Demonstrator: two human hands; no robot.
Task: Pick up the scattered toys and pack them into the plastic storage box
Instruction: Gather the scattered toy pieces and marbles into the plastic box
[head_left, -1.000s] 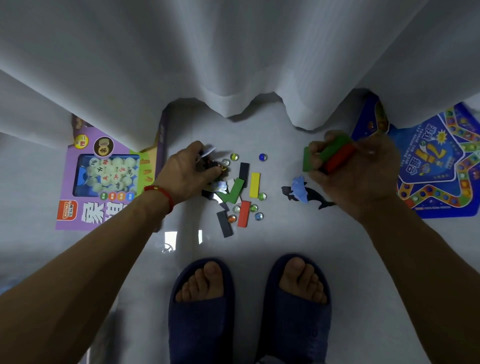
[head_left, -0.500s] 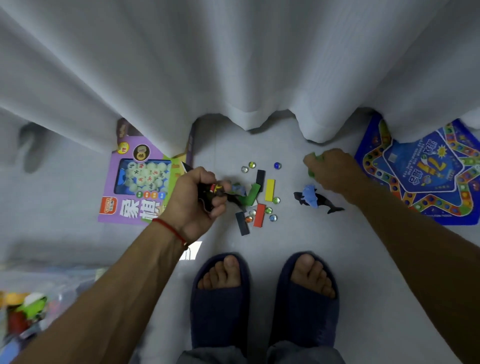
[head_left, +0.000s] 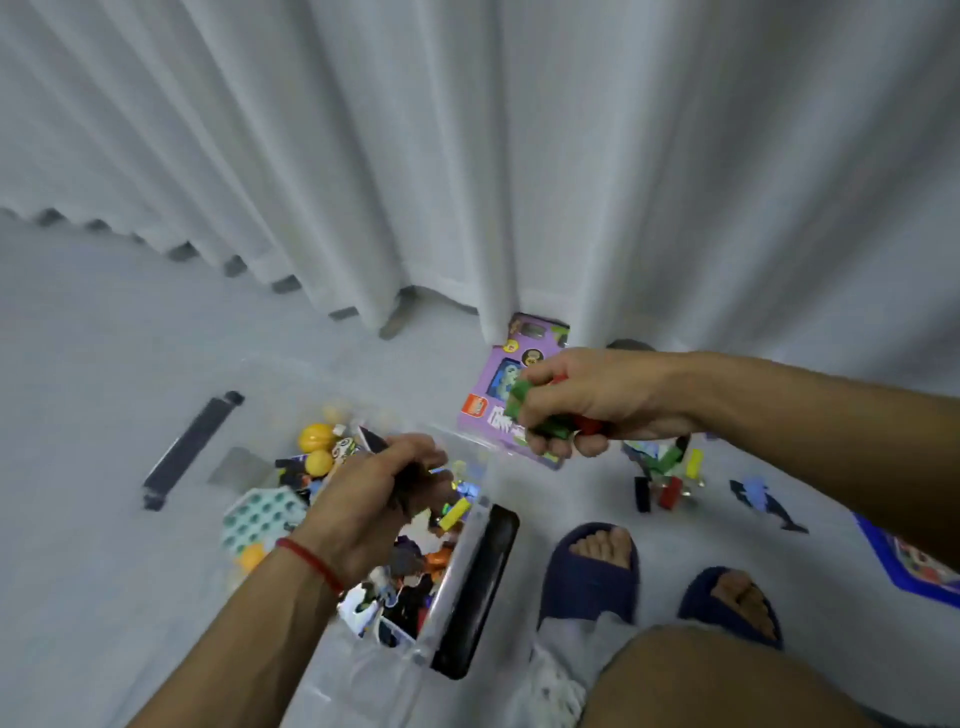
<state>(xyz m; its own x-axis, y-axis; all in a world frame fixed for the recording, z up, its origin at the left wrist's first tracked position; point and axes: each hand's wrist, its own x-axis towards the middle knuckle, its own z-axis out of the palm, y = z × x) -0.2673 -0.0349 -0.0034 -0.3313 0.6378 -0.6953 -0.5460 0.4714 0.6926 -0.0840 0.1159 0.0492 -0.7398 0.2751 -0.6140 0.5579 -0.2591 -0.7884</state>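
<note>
The right hand (head_left: 582, 402) curled round green and red blocks (head_left: 553, 427) near the storage box (head_left: 457, 587), the left hand (head_left: 379, 499) clutched dark toys over it; light, stiff, slippery pieces probably best cupped.

place: home room | evidence: floor-length white curtains (head_left: 467, 156); toys on grey floor (head_left: 104, 322); slippered feet (head_left: 589, 571)

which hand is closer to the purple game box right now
Right. The right hand, gripping green and red blocks, hovers directly in front of the purple game box. The left hand is farther off, over the plastic storage box.
</note>
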